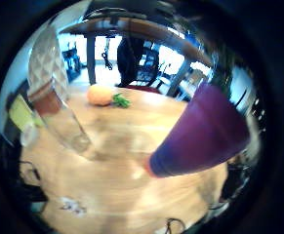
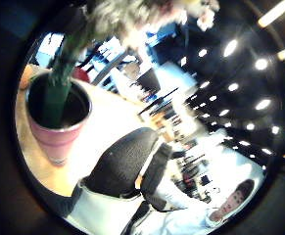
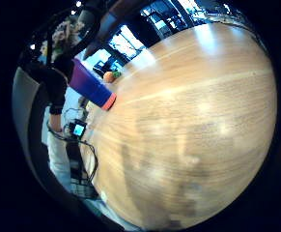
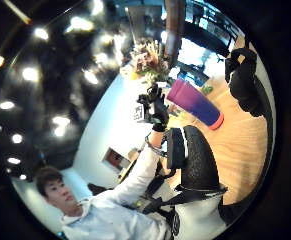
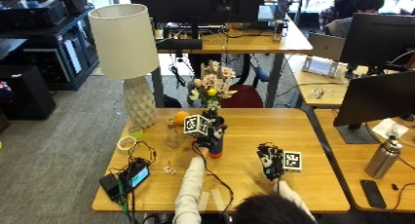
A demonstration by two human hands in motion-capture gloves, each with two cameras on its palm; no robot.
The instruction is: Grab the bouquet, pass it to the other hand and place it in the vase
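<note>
right hand [image 5: 270,161] nearest, flat and relaxed over the table [image 5: 311,151], holding nothing | left hand [image 5: 206,134] further in, gripping the bouquet [image 5: 211,87] by its stems | stems down inside the vase [image 5: 216,145], blooms above the rim | orange [image 5: 181,118] and lamp [image 5: 129,58] at far left
</note>
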